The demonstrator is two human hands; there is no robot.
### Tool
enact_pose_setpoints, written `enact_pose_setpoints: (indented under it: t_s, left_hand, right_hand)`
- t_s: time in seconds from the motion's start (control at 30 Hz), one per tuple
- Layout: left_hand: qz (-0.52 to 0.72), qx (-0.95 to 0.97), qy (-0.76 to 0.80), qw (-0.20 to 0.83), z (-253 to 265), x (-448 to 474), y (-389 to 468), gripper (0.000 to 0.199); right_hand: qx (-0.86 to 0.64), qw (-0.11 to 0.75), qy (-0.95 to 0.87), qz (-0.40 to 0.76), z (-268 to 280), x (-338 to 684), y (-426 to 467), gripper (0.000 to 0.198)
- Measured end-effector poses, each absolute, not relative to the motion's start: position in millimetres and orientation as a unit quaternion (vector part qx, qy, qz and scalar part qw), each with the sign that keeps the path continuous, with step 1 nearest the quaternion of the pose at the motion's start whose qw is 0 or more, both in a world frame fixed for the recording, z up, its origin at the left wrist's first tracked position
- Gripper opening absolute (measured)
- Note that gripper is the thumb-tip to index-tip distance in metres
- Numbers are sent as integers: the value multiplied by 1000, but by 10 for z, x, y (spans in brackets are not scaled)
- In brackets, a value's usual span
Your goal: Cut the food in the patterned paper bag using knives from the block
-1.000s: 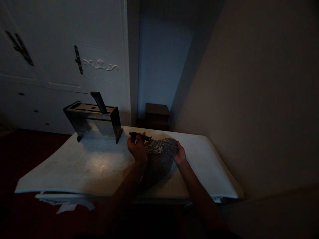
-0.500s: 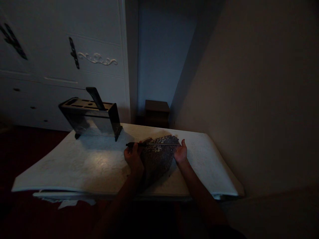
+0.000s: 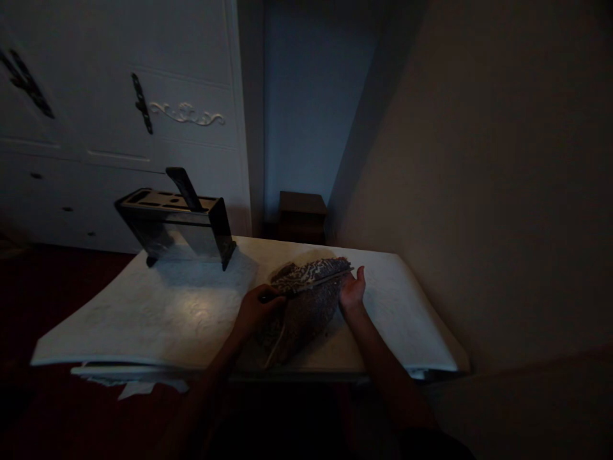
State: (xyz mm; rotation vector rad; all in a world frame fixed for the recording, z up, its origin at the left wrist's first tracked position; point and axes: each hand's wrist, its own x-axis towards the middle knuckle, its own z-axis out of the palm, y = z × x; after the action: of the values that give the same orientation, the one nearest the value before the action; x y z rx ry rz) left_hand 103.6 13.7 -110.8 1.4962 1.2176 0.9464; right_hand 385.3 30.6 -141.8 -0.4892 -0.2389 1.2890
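Observation:
My left hand is closed around the dark handle of a knife. Its long narrow blade points right and slightly away from me, over a dark cloth with a pale pattern. The blade's tip reaches my right hand. That hand is palm up at the cloth's right edge, thumb apart, with the other fingers largely hidden; the cloth appears to rest in it. Back left on the table stands a metal-and-black knife block, one black handle sticking up from it.
The table has a white, marbled covering that hangs loose at the front. Behind it is a white cabinet with dark handles. A small brown box-like piece stands beyond the table, and a wall rises at the right. Light is dim.
My left hand has come nearer and turned over the handle, so the blade slants instead of lying level. The cloth's right end and my right hand have shifted slightly right.

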Motion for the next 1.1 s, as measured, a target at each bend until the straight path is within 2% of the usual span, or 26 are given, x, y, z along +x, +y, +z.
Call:
enact_pose_setpoints:
  t_s: [0.17,0.33,0.6,0.9,1.03,1.1]
  left_hand:
    - [289,749,473,363,-1010,1142,125,27]
    - [244,805,467,272,-1023,1379,150,34]
    - [232,816,471,243,-1147,1729,262,43]
    - [162,853,449,212,-1031,1802,370,44]
    - [163,865,425,209,-1050,1764,451,41]
    - [162,870,414,211,-1056,1745,469,38]
  right_hand:
    - [-207,752,-110,616,-1375,3826,286,47]
    - [-207,759,-142,601,-1302,3748,255,34]
    - [-268,707,-243,607,-1164,3645,209,52]
    - [-306,675,-344,576,-1134,3496,166,47]
    - [-368,662,-379,532,-1150,3455,157,52]
    - [-399,651,-394,512,-1174,3464,164,47]
